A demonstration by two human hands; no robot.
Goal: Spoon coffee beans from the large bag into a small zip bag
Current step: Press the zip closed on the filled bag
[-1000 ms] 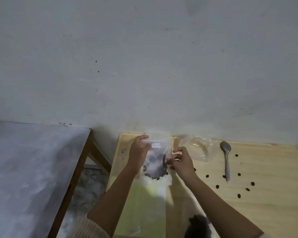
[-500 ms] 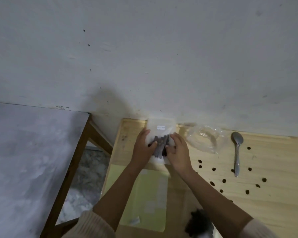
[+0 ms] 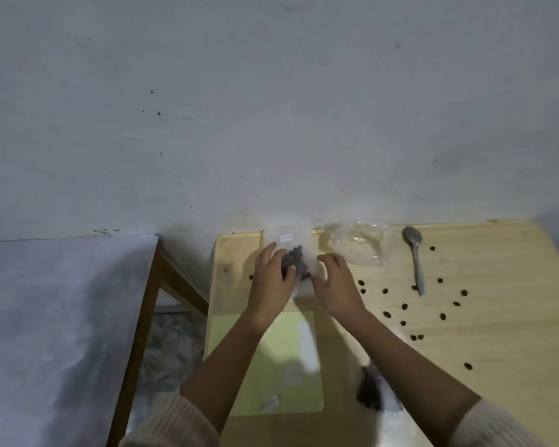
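**Both hands flat on the small zip bag at the table's far edge**

At the far left stands a grey-topped table (image 3: 62, 317) with a brown wooden leg (image 3: 142, 317) slanting down beside it. A strip of mottled floor (image 3: 168, 343) shows between it and the light wooden table (image 3: 481, 317).

On the near left part of the wooden table lies a pale yellow-green sheet (image 3: 271, 382), flat, and the left forearm crosses over it. A cream sleeve (image 3: 171, 424) covers that arm near the bottom edge.

The left hand (image 3: 271, 282) reaches forward with its fingers fairly straight and lying on the left side of the small zip bag (image 3: 299, 243). It presses rather than grips.

The bag lies on the table against the wall, at the far edge. A white label (image 3: 286, 237) is near its top and a dark cluster of coffee beans (image 3: 296, 259) shows inside, between the two hands.

The right hand (image 3: 336, 285) rests at the bag's right side. Its fingers are spread and loosely arched, and the thumb tip touches the bag near the beans. Nothing is clamped in it.

Nearer the camera, just left of the right forearm, the large bag (image 3: 370, 390) shows as a blurred dark heap of beans in clear plastic.

Just right of the small bag, against the wall, sits a crumpled clear plastic wrapper (image 3: 359, 245).

Loose beans (image 3: 404, 306) are scattered over the tabletop to the right of the hands. Among them a metal spoon (image 3: 415, 256) lies with its bowl toward the wall, well apart from both hands.
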